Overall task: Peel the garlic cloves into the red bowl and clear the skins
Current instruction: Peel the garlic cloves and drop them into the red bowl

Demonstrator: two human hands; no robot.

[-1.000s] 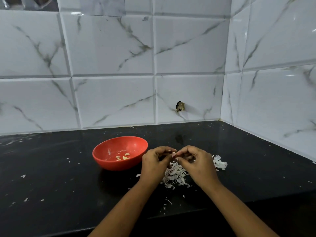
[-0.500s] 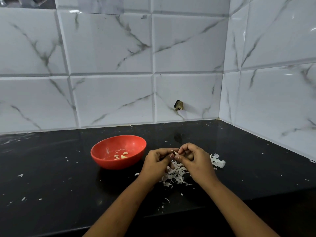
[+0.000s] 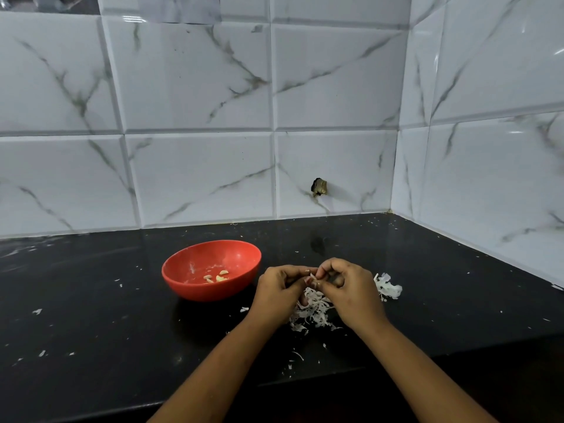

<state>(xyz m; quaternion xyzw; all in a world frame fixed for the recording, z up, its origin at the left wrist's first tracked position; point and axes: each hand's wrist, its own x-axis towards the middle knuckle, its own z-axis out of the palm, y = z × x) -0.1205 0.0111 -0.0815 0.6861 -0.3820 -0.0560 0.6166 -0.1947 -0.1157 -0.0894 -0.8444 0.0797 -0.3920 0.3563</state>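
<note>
On the glossy black stone counter point(image 3: 91, 315), a round red plastic bowl point(image 3: 207, 293) holds a few small peeled pale-yellow cloves point(image 3: 218, 277). Just to its right, the left hand point(image 3: 276, 290) and the right hand point(image 3: 351, 291) meet with curled fingertips, both pinching a small white garlic clove point(image 3: 312, 276) above a heap of white papery skins point(image 3: 311, 312). A smaller clump of skins point(image 3: 389, 288) lies beside the right hand.

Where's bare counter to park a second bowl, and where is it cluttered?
Free: counter left of the red bowl, only flecks; the strip between bowl and back tiles; right of the small skin clump toward the side wall. Crowded: under the left hand and right hand pinching a garlic clove over the skin pile.
</note>
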